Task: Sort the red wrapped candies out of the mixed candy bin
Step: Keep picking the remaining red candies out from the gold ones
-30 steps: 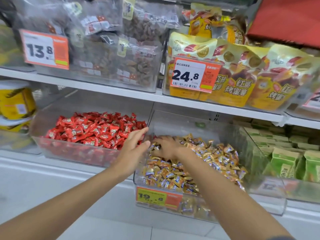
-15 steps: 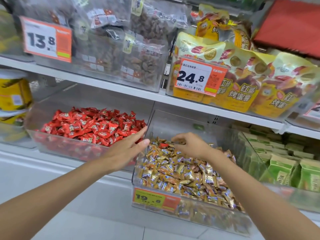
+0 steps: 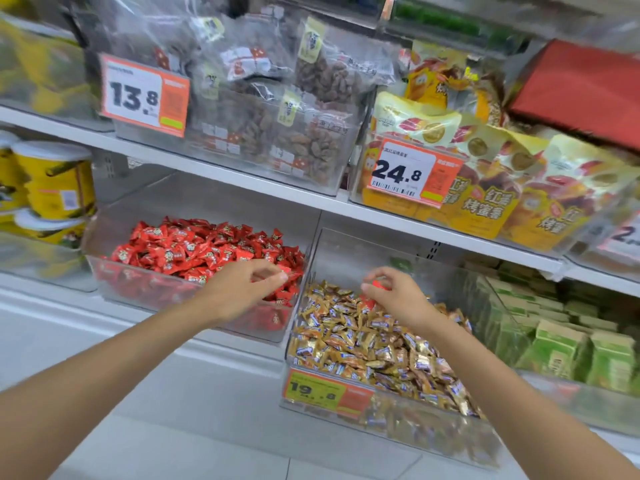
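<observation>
The clear mixed bin [image 3: 349,252] holds gold wrapped candies [image 3: 374,344], with a stray red candy [image 3: 366,302] on top near its back left. My right hand [image 3: 401,297] hovers over that spot, fingertips shut on a red wrapped candy [image 3: 379,284]. To the left stands a clear bin [image 3: 104,271] filled with red wrapped candies [image 3: 194,247]. My left hand [image 3: 239,289] is over its right end, thumb and forefinger pinched on a red wrapper [image 3: 285,269].
An orange 19.8 price tag [image 3: 322,393] hangs on the mixed bin's front. A white shelf [image 3: 242,178] above carries bagged nuts and yellow snack bags. Green packs [image 3: 561,355] sit right, yellow tubs [image 3: 55,181] left.
My right hand has lifted off the gold candies with a red one pinched. My left hand went from flat at the bin edge to pinched over the red pile. The camera moved closer.
</observation>
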A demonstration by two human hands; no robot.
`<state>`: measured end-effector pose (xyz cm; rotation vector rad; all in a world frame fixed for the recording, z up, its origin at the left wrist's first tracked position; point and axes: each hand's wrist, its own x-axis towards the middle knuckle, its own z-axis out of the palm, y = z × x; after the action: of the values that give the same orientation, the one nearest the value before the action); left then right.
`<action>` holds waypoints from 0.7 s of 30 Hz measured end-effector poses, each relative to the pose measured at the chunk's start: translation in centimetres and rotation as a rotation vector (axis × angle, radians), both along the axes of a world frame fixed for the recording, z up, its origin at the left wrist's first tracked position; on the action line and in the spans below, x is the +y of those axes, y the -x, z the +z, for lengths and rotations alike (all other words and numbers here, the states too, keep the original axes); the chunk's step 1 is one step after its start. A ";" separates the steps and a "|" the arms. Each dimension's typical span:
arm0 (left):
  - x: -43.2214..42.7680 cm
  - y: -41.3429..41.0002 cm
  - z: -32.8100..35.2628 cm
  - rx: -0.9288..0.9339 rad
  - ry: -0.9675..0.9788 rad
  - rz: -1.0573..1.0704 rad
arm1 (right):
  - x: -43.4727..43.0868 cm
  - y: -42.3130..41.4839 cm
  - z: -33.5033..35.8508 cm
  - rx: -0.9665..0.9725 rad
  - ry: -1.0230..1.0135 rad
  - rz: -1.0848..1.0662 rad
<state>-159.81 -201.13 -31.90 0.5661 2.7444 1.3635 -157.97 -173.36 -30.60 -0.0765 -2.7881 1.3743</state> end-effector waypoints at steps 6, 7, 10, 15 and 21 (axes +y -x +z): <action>-6.6 -0.7 1.5 0.019 0.008 0.264 | -8.5 0.9 3.9 -0.006 0.218 0.122; -7.0 -1.2 1.5 0.014 0.005 0.263 | -10.0 1.6 4.3 -0.002 0.274 0.126; -7.4 -2.6 1.3 0.010 -0.028 0.206 | -12.3 2.7 4.7 0.002 0.349 0.121; -4.9 -2.7 1.2 0.037 -0.046 0.115 | -6.3 0.6 2.9 0.022 0.038 0.031; 1.7 -1.7 1.5 0.007 -0.088 -0.037 | 5.9 -3.2 -0.4 -0.195 -0.468 -0.035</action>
<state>-158.10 -199.39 -30.44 0.6235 2.6757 1.4828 -154.76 -167.41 -30.95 -0.2547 -3.1680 0.7089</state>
